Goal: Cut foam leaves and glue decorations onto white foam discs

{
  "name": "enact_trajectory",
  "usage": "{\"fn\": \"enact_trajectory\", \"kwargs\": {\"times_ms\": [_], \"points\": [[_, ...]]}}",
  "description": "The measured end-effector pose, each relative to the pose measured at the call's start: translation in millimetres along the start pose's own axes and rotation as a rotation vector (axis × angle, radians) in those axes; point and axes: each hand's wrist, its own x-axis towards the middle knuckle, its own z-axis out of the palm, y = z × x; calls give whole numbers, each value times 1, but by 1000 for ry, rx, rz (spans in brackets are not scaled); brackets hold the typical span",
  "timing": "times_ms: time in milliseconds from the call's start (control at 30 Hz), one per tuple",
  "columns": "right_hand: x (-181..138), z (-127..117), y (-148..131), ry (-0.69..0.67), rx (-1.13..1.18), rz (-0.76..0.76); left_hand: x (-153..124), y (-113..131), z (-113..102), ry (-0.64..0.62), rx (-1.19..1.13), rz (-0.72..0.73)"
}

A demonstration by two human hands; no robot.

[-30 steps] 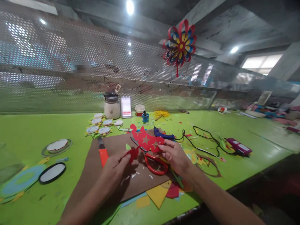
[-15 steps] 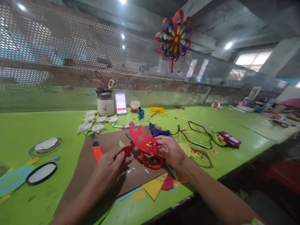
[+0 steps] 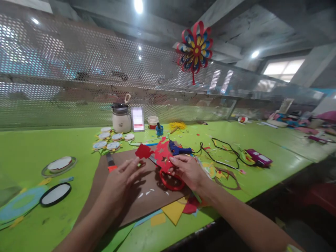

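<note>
My left hand [image 3: 119, 183] is raised over a brown sheet [image 3: 136, 197] and pinches one end of a curved red paper cutout [image 3: 160, 154] with star-shaped holes. My right hand [image 3: 185, 170] grips the cutout's other end, fingers curled round it. The cutout arches between both hands, above the table. Red-handled scissors [image 3: 170, 182] lie on the brown sheet just under my right hand. An orange-handled knife [image 3: 110, 163] rests on the sheet's far left part, partly behind my left hand.
A blue glue gun [image 3: 178, 149] with a black cord [image 3: 223, 154] lies behind the hands. Paper scraps [image 3: 174, 211] sit near the green table's front edge [image 3: 199, 231]. Round discs [image 3: 110, 139], a jar [image 3: 121, 119] and small pots stand by the perforated screen.
Both hands have lifted and turned the red cutout, so its left end now stands higher and further back. My left hand rose off the brown sheet.
</note>
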Motion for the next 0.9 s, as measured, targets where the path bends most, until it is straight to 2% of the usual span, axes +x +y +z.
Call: {"fn": "enact_trajectory", "kwargs": {"times_ms": [133, 200, 333, 433, 533, 633, 667, 733, 833, 900], "points": [[-2, 17, 3, 19, 52, -15, -7, -8, 12, -111, -5, -175], [-4, 26, 7, 6, 61, -1, -14, -9, 19, -162, 2, -181], [-7, 40, 17, -67, 27, 31, -22, -6, 23, -112, 53, -104], [-9, 49, 19, -116, -47, 13, -19, -6, 19, -87, 11, -102], [-10, 48, 14, -130, -161, 28, -13, -7, 15, -71, -50, -97], [-7, 28, 4, -91, -467, -40, -11, -7, 12, -98, -62, -96], [-6, 17, 1, -77, -628, -103, -10, -6, 12, -100, -60, -93], [-3, -6, -7, -103, -1107, -288, -9, -5, 11, -76, -42, -93], [-4, -33, -15, -165, -1310, -361, -6, -4, 9, -49, 13, -102], [-6, -39, -17, -228, -1431, -386, -4, -5, 7, -67, 33, -80]]}}
